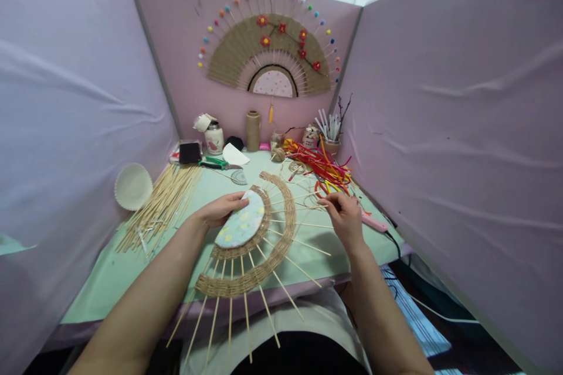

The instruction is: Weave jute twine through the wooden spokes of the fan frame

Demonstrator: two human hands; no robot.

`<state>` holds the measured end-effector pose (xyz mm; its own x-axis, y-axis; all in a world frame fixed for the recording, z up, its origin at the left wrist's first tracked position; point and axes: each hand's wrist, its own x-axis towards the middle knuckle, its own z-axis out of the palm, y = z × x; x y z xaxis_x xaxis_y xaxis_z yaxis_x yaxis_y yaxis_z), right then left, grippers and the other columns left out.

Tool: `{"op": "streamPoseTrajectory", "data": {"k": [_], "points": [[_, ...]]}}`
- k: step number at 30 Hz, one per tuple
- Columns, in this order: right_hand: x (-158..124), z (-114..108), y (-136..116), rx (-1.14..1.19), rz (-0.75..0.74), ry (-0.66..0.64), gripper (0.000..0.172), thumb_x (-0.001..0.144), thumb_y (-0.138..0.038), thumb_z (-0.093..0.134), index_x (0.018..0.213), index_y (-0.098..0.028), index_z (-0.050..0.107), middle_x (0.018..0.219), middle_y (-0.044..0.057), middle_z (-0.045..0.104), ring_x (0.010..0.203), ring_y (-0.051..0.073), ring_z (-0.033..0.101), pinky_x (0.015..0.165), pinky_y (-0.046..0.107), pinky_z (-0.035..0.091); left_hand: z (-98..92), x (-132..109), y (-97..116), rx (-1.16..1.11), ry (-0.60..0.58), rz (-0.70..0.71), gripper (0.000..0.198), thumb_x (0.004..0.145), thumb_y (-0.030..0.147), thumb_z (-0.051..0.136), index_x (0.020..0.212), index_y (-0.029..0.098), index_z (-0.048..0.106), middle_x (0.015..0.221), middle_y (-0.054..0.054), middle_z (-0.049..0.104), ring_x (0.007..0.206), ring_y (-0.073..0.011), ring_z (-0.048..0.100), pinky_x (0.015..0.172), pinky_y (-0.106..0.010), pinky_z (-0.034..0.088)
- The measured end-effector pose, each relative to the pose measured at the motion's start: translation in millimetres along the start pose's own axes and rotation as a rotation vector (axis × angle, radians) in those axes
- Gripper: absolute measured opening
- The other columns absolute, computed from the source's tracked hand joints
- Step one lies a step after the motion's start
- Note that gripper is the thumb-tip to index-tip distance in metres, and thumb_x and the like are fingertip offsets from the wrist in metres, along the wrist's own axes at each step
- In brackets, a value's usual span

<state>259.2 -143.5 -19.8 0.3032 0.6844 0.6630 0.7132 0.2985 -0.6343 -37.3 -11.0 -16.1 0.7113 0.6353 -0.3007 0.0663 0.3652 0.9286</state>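
A half-round woven fan frame [288, 228] of twine and thin sticks slants over the table's front edge and my lap. Its centre is a pale half-disc with a floral print [241, 224]. My left hand [224, 209] grips the straight edge of this half-disc, thumb on top. Bare stick ends fan out past the outer woven band. At the right, my right hand [342, 211] has thumb and fingertips pinched together at the tip of one stick [303, 208]. Whether twine is also between those fingertips cannot be made out.
Loose sticks [165, 202] and a white bowl [133, 187] lie left. Green-handled pliers [215, 163] and a protractor [238, 177] are behind the fan. Colourful pipe cleaners [314, 161] and a pink glue gun [373, 221] lie right. A finished fan [237, 50] hangs on the back panel.
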Motion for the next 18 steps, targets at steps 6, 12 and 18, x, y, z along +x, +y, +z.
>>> {"op": "streamPoseTrajectory", "data": {"k": [6,12,18], "points": [[10.1,-20.9,1.1,-0.044,-0.155,-0.102,0.015,0.089,-0.034,0.056,0.084,-0.023,0.064,0.080,0.005,0.065,0.076,0.020,0.059,0.071,0.033,0.044,4.3,-0.7,-1.6,0.017,-0.070,-0.027,0.051,0.072,0.034,0.076,0.117,0.018,0.059,0.098,-0.009,0.071,0.073,-0.0194,0.068,0.062,-0.029,0.054],[11.9,-31.1,-2.1,-0.084,-0.158,-0.117,0.016,0.085,-0.037,0.061,0.078,-0.022,0.063,0.076,0.005,0.065,0.071,0.019,0.058,0.069,0.032,0.043,6.1,0.1,-3.4,0.017,-0.113,-0.046,0.047,0.071,0.033,0.077,0.113,0.016,0.062,0.094,-0.009,0.072,0.071,-0.0187,0.068,0.062,-0.028,0.054],[14.1,-43.7,-9.6,0.005,-0.084,-0.177,0.015,0.085,-0.036,0.060,0.080,-0.023,0.065,0.078,0.004,0.066,0.073,0.020,0.060,0.070,0.033,0.044,9.8,-1.1,-1.8,-0.002,-0.138,-0.061,0.047,0.071,0.032,0.077,0.113,0.016,0.063,0.099,-0.010,0.072,0.075,-0.0185,0.068,0.066,-0.028,0.054]]}}
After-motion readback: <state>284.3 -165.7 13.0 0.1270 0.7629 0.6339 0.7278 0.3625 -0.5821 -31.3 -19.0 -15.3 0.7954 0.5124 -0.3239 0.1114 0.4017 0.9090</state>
